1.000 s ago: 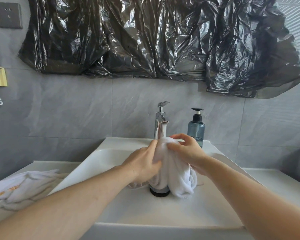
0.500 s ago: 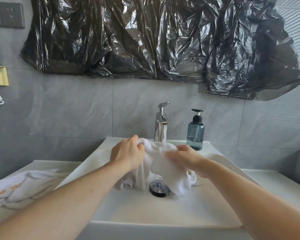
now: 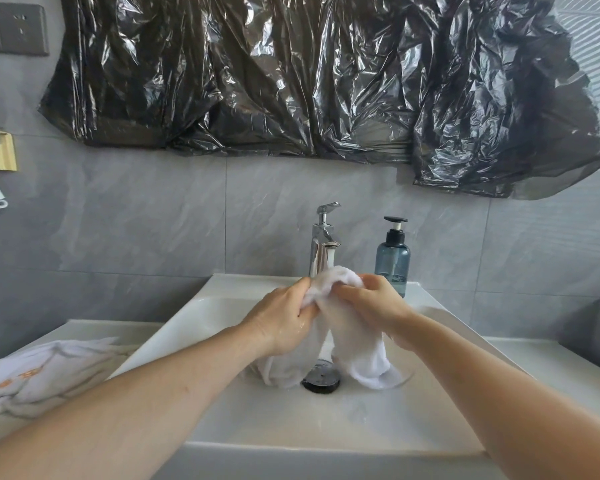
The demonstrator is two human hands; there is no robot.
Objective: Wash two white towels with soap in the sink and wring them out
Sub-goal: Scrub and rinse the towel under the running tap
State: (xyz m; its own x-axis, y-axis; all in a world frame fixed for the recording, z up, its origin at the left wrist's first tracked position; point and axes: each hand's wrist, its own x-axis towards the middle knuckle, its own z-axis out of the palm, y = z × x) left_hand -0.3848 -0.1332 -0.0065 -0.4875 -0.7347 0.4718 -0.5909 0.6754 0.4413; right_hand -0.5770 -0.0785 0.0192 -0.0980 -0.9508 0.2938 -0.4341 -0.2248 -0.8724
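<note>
Over the white sink I hold a wet white towel bunched up just under the chrome tap. My left hand grips its left part and my right hand grips its right part, knuckles close together. The towel's two ends hang down to the basin on either side of the drain. A second white towel with orange lettering lies crumpled on the counter at the left. A blue soap pump bottle stands to the right of the tap.
Black plastic sheeting covers the wall above the sink. A yellow holder and a white object hang on the wall at far left. White counter extends right of the basin to a grey wall.
My hands spread apart and then came back together on the towel, rubbing it under the tap. The towel now hangs in two ends beside the drain.
</note>
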